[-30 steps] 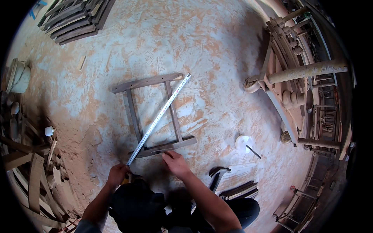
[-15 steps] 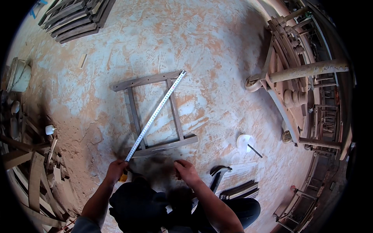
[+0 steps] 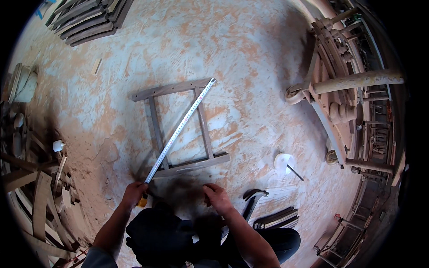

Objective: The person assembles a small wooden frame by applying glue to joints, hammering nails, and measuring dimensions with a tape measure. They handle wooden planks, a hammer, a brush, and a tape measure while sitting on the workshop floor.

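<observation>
A wooden frame (image 3: pixel 178 169) lies on the floor before me, made of two longer rails joined by two thinner crosspieces. Across it, corner to corner, stretches the white blade of a tape measure (image 3: pixel 186 119). Its tip rests at the far right end of the far rail. My left hand (image 3: pixel 135 194) is closed around the yellow tape case, just off the near left corner; the fingers hide most of the case. To the right, short of the near rail, my right hand (image 3: pixel 216 197) is loosely curled, touching neither frame nor tape, with nothing visible in it.
A hammer (image 3: pixel 253 201) lies by my right knee, beside a bundle of dark strips (image 3: pixel 278 218). Farther right are a white round container (image 3: pixel 282 163) with a dark stick and a wheeled wooden cart (image 3: pixel 328 129). Scrap wood (image 3: pixel 41 201) is heaped left; stacked frames (image 3: pixel 91 27) sit far left.
The whole view has shifted slightly. Both hands keep nearly the same pose, and the tape stays stretched across the frame.
</observation>
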A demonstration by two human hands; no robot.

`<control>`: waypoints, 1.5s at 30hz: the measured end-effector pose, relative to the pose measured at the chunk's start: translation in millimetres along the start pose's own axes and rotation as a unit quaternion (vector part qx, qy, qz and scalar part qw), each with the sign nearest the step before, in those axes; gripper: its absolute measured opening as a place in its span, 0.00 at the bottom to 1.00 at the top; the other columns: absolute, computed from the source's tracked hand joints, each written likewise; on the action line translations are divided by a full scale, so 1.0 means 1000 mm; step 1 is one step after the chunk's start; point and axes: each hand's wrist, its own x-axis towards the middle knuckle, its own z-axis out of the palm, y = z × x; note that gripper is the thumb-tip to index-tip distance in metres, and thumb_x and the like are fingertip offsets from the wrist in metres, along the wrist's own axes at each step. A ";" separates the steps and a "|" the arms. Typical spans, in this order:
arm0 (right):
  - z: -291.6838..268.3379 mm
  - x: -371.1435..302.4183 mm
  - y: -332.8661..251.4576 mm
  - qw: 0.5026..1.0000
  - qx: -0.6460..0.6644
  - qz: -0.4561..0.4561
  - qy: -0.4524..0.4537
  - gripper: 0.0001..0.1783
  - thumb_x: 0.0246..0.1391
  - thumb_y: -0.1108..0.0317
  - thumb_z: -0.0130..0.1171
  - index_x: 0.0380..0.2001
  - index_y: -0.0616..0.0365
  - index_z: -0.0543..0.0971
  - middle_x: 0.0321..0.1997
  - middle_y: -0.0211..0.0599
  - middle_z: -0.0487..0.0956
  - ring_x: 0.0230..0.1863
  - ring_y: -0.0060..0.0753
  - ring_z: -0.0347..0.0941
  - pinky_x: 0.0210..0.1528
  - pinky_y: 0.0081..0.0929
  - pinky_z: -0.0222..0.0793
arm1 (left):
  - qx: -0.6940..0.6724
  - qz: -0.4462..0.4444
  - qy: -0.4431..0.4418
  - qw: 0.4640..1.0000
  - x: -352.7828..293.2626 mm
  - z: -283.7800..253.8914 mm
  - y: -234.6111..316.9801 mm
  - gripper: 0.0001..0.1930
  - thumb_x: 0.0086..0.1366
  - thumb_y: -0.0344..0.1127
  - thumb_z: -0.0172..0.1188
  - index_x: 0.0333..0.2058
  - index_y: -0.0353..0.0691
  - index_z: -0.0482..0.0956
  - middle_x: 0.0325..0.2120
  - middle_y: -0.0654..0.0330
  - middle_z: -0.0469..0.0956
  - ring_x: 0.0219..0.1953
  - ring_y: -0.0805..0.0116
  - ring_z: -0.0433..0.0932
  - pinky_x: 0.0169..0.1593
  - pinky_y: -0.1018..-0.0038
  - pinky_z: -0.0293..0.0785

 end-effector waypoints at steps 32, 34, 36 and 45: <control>-0.007 0.005 0.020 1.000 0.000 0.013 0.026 0.21 0.62 0.59 0.52 0.50 0.65 0.74 0.27 0.33 0.75 0.22 0.23 0.70 0.23 0.23 0.69 | 0.012 -0.028 -0.011 0.999 -0.008 0.006 0.022 0.20 0.60 0.49 0.58 0.32 0.33 0.82 0.24 0.59 0.77 0.24 0.73 0.72 0.27 0.73 0.68; -0.007 0.006 0.020 1.000 0.007 0.011 0.022 0.21 0.62 0.59 0.52 0.50 0.65 0.73 0.27 0.33 0.76 0.22 0.23 0.70 0.23 0.23 0.69 | 0.005 -0.033 -0.013 0.999 -0.008 0.007 0.022 0.20 0.60 0.49 0.58 0.33 0.33 0.82 0.25 0.58 0.78 0.26 0.71 0.73 0.30 0.73 0.69; -0.007 0.007 0.021 1.000 0.007 0.011 0.022 0.21 0.62 0.59 0.52 0.50 0.66 0.73 0.27 0.33 0.76 0.22 0.23 0.70 0.23 0.23 0.69 | 0.001 -0.031 -0.015 0.999 -0.007 0.007 0.021 0.20 0.60 0.48 0.58 0.34 0.33 0.82 0.26 0.56 0.79 0.28 0.70 0.74 0.32 0.72 0.70; -0.004 0.006 0.018 0.999 0.003 0.018 0.029 0.22 0.62 0.59 0.52 0.50 0.66 0.74 0.27 0.34 0.76 0.22 0.23 0.70 0.23 0.23 0.69 | 0.007 -0.029 -0.026 0.999 -0.007 0.007 0.020 0.21 0.60 0.49 0.58 0.34 0.32 0.82 0.28 0.54 0.80 0.31 0.66 0.76 0.35 0.72 0.71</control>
